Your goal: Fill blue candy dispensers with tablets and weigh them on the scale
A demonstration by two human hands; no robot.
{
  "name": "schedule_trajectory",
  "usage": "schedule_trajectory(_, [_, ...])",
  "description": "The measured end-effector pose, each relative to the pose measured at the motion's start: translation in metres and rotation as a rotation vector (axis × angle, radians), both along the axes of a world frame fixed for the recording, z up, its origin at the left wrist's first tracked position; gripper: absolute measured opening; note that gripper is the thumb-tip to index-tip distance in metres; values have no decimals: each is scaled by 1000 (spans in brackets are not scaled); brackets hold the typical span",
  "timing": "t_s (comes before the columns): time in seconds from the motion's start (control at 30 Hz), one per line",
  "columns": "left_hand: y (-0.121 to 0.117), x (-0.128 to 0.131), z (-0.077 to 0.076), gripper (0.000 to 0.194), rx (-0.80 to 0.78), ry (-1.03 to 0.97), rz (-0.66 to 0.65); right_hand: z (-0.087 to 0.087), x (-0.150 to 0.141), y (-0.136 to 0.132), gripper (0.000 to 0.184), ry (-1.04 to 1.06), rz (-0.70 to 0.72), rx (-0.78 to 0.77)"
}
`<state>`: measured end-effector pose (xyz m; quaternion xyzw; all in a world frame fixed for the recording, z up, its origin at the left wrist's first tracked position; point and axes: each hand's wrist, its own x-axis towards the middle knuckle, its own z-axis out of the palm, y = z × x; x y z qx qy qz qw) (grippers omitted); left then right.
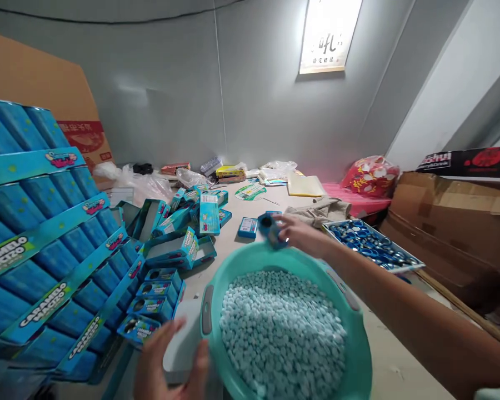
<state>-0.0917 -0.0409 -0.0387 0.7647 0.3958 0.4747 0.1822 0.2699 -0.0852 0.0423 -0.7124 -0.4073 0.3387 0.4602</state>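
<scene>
My right hand (296, 234) reaches over the far rim of a turquoise basin (360, 339) and grips a small blue tin (270, 229) with a dark round opening. Pale blue candies (281, 328) fill much of the basin. At the lower left, my left hand (170, 361) is open, thumb and fingers apart, a little blurred and with nothing in it. It is beside a flat pale grey surface (183, 333), left of the basin. Past that surface stand several blue tins (152, 305) with round openings in a row. Another blue tin (247, 227) lies beyond the basin.
Tiered blue display boxes (45, 261) packed with tins rise on the left. Opened blue cartons (179, 244) pile up behind the row. To the right are a tray of shiny blue metal parts (370, 244), a cloth (320, 211) and a brown cardboard box (450, 222).
</scene>
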Motion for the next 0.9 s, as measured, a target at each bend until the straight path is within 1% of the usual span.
schedule_trajectory(0.03, [3,20,16,71,-11,-24,-139,1,-23,-11,69,205,174,91])
schedule_trajectory(0.07, [6,41,29,88,-67,-39,-305,0,-46,-20,72,378,394,98])
schedule_trajectory(0.1, [11,59,40,89,-174,4,-460,-1,-65,-27,67,493,507,73])
schedule_trajectory(0.13, [15,76,47,85,-302,53,-613,-4,-79,-33,54,602,528,69])
schedule_trajectory(0.17, [18,89,51,77,-424,64,-698,-7,-88,-37,47,664,521,72])
schedule_trajectory(0.2, [20,100,51,67,-519,78,-737,-11,-92,-39,42,675,470,76])
schedule_trajectory(0.23, [21,107,49,58,-580,82,-731,-15,-92,-41,44,652,414,83])
schedule_trajectory(0.27, [20,111,45,53,-608,87,-695,-21,-89,-43,47,607,375,85])
schedule_trajectory(0.33, [15,109,36,53,-579,148,-636,-32,-82,-48,53,518,336,87])
schedule_trajectory(0.4, [9,93,28,58,-446,223,-587,-44,-80,-53,57,464,324,98])
schedule_trajectory(0.43, [9,81,24,61,-333,231,-533,-49,-82,-56,55,404,315,96])
schedule_trajectory(0.47, [10,65,20,61,-200,219,-438,-52,-83,-60,52,308,294,86])
schedule_trajectory(0.5, [13,45,16,56,-67,191,-299,-55,-85,-63,48,188,269,72])
schedule_trajectory(0.53, [18,24,11,48,42,166,-128,-55,-85,-66,45,61,246,55])
schedule_trajectory(0.57, [25,0,5,38,96,171,50,-55,-85,-69,44,-51,227,40])
schedule_trajectory(0.6, [33,-23,-2,28,103,207,218,-54,-83,-71,44,-134,212,25])
schedule_trajectory(0.63, [41,-46,-9,26,34,313,330,-52,-81,-72,44,-187,201,6])
schedule_trajectory(0.67, [48,-67,-17,30,-49,450,342,-51,-79,-73,46,-218,199,-15])
schedule_trajectory(0.73, [61,-95,-32,35,-189,688,205,-49,-74,-74,49,-250,197,-52])
schedule_trajectory(0.77, [64,-102,-38,36,-248,780,102,-48,-73,-74,50,-256,191,-64])
schedule_trajectory(0.8, [67,-105,-43,38,-300,838,8,-48,-72,-73,51,-256,187,-74])
schedule_trajectory(0.83, [67,-104,-47,41,-346,873,-54,-47,-71,-73,51,-255,184,-80])
schedule_trajectory(0.87, [68,-101,-50,45,-394,896,-85,-47,-71,-73,51,-254,184,-87])
schedule_trajectory(0.9, [68,-96,-51,47,-433,901,-85,-47,-71,-73,51,-254,185,-93])
